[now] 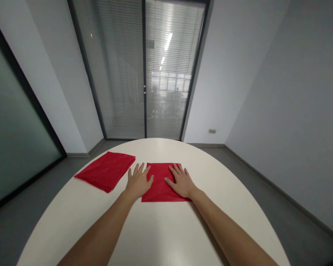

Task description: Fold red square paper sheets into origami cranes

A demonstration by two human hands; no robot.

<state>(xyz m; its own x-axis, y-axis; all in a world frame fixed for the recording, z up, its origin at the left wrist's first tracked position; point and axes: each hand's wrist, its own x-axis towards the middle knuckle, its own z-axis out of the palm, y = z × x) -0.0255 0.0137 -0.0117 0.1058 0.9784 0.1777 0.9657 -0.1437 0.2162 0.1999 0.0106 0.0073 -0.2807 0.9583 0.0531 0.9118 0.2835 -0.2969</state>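
A red square sheet of thin, slightly creased material (161,183) lies flat in front of me; I cannot tell whether it is cloth or paper. My left hand (138,181) rests at its left edge with the fingers spread, the thumb over the red surface. On the right side of the sheet my right hand (181,181) lies flat, fingers apart and pointing away from me. Neither hand grips anything. Parts of the sheet's left and right edges are hidden under the hands. To the left, a stack of similar red sheets (107,170) sits at an angle.
The round white table (152,225) bears the sheets, and the stack's left corner reaches near its edge. Beyond it stands a glass partition with blinds (122,81). A grey wall (299,111) rises on the right, a frosted panel (13,133) on the left.
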